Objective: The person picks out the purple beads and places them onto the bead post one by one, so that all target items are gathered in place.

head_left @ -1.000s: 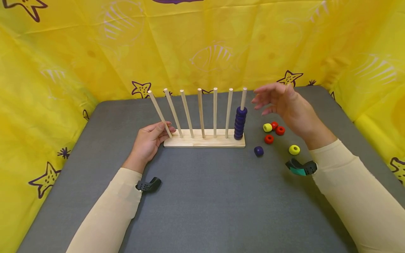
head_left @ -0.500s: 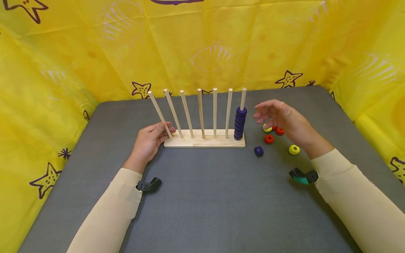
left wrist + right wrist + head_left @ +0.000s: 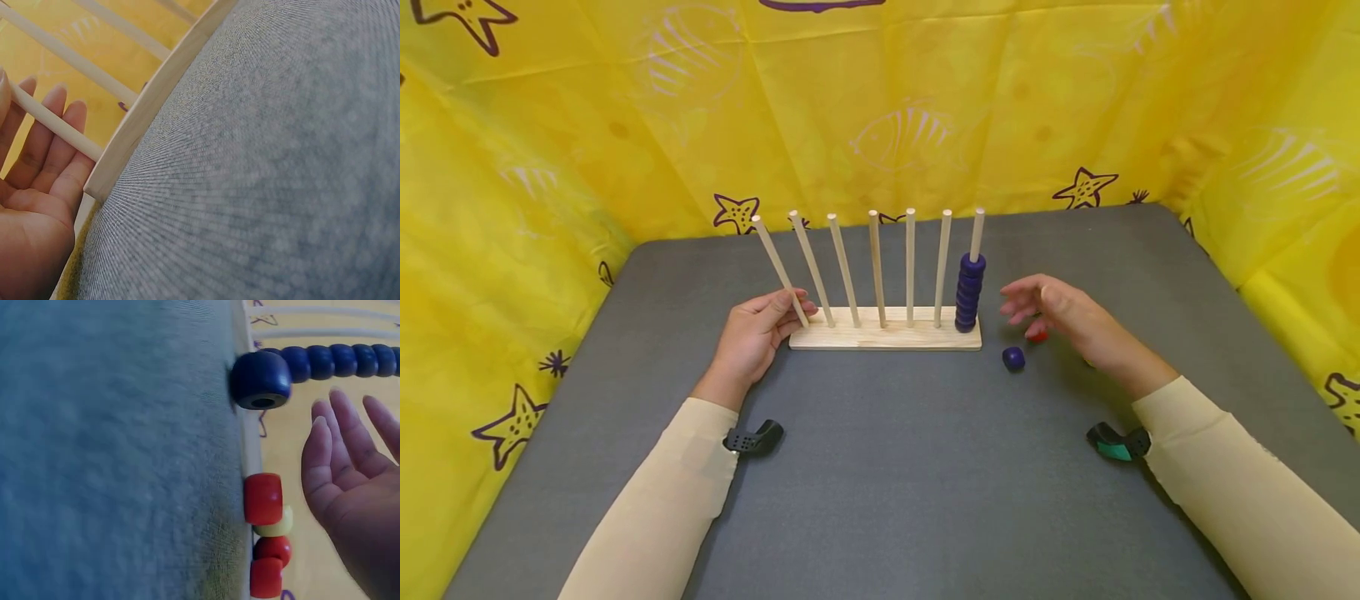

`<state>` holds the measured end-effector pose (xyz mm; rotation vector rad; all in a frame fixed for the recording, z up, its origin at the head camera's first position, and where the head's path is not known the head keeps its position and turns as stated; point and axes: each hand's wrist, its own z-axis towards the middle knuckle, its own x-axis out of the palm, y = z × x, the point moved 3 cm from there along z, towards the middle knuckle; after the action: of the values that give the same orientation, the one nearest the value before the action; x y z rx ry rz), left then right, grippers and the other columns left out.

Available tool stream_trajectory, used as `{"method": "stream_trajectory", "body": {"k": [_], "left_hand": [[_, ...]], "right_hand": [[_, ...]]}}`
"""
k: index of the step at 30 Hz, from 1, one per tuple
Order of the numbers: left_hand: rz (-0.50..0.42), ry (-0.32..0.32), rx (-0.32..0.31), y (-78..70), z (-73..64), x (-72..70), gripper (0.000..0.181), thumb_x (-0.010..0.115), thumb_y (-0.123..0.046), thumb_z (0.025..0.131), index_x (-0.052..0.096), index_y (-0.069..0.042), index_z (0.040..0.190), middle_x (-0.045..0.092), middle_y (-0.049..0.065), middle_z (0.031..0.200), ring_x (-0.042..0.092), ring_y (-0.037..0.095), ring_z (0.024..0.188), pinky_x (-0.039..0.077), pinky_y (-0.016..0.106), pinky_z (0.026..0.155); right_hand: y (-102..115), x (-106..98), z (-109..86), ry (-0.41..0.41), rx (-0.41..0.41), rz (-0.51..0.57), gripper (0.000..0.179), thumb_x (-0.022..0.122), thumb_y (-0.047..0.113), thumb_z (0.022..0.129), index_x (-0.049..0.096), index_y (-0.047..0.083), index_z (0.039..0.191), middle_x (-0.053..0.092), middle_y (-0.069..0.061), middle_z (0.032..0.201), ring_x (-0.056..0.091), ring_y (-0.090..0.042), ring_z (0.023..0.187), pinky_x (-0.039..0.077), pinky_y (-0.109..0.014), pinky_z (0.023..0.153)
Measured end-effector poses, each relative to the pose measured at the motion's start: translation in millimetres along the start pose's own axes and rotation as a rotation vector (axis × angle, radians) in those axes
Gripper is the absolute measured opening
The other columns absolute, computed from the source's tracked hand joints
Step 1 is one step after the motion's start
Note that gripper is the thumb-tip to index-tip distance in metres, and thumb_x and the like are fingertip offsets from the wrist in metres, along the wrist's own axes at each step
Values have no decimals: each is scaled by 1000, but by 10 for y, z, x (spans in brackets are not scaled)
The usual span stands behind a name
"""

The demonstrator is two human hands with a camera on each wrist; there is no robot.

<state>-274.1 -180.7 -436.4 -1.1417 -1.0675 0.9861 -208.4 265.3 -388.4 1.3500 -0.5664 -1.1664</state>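
A wooden peg stand with a row of upright pegs stands on the grey table. My left hand pinches its leftmost peg low down, thumb in front and fingers behind. Dark blue beads are stacked on the rightmost peg, its top bare. A loose dark blue bead lies just right of the base. My right hand, fingers relaxed and holding nothing, hovers above the loose beads and hides most of them in the head view. The right wrist view shows red beads and a yellow bead beside it.
The grey table reaches toward me in front of the stand. A yellow cloth with fish and starfish drawings hangs behind and along both sides. Black straps sit on both wrists.
My right hand has come down from beside the top of the bead stack toward the table, covering more of the loose beads. My left hand stays on its peg.
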Motion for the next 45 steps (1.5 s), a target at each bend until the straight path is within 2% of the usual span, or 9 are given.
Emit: {"method": "stream_trajectory", "body": {"k": [4, 7, 11, 15, 19, 26, 31, 37, 45], "left_hand": [[-4, 2, 0, -4, 6, 5, 58, 61, -24, 114, 52, 27, 140, 78, 13, 113, 75, 26, 111, 59, 34, 98], [-5, 5, 2, -10, 10, 4, 60, 61, -25, 114, 51, 27, 141, 78, 13, 113, 75, 26, 112, 59, 34, 98], [-12, 1, 0, -14, 9, 0, 60, 61, -25, 114, 50, 28, 141, 78, 12, 112, 75, 24, 110, 59, 34, 98], [-18, -5, -7, -11, 4, 5, 58, 61, -23, 113, 52, 27, 140, 78, 12, 111, 76, 23, 109, 59, 34, 98], [-14, -6, -7, -11, -3, 19, 57, 61, -23, 113, 54, 26, 139, 78, 12, 112, 76, 23, 109, 59, 34, 98], [-4, -4, -9, -22, -7, 20, 58, 61, -24, 114, 52, 26, 141, 78, 11, 112, 76, 24, 109, 59, 34, 98], [-3, -6, -13, -26, -14, 11, 57, 61, -24, 114, 53, 26, 141, 78, 11, 112, 75, 23, 109, 59, 33, 98], [-3, -6, -8, -26, -16, 10, 57, 61, -24, 113, 53, 26, 141, 78, 11, 112, 75, 23, 109, 59, 33, 98], [-9, -14, -14, -23, -14, 12, 57, 62, -24, 113, 54, 25, 140, 78, 12, 113, 76, 24, 110, 59, 34, 99]], "right_hand": [[-23, 53, -2, 30, 40, -8, 48, 33, 25, 121, 57, -11, 142, 62, -33, 130, 65, -38, 111, 58, -34, 88], [-49, 62, -4, 38, 78, -36, 43, 38, 19, 120, 56, -13, 143, 64, -30, 131, 65, -37, 112, 57, -32, 90], [-132, 49, -17, 65, 135, -125, 35, 56, 17, 115, 62, -6, 141, 68, -20, 131, 65, -34, 115, 55, -27, 94], [-210, 52, -33, 118, 173, -188, 35, 76, 13, 105, 67, 0, 136, 70, -12, 128, 64, -30, 115, 54, -27, 95], [-245, 56, -42, 150, 199, -250, 40, 87, 12, 97, 71, 5, 133, 72, -7, 126, 65, -27, 114, 54, -32, 97], [-219, 91, -41, 192, 185, -403, 38, 87, 5, 95, 74, 6, 130, 72, -5, 127, 64, -27, 117, 52, -53, 104], [-212, 108, -31, 175, 168, -479, 32, 87, 6, 96, 77, 9, 126, 71, -3, 125, 63, -26, 115, 51, -51, 103], [-192, 100, -36, 116, 172, -448, 31, 88, 11, 96, 77, 9, 125, 69, -3, 117, 59, -24, 99, 52, -36, 84], [-169, 57, -20, 14, 96, -422, 29, 88, 6, 94, 78, 8, 122, 69, -2, 112, 58, -24, 99, 51, -27, 84]]}}
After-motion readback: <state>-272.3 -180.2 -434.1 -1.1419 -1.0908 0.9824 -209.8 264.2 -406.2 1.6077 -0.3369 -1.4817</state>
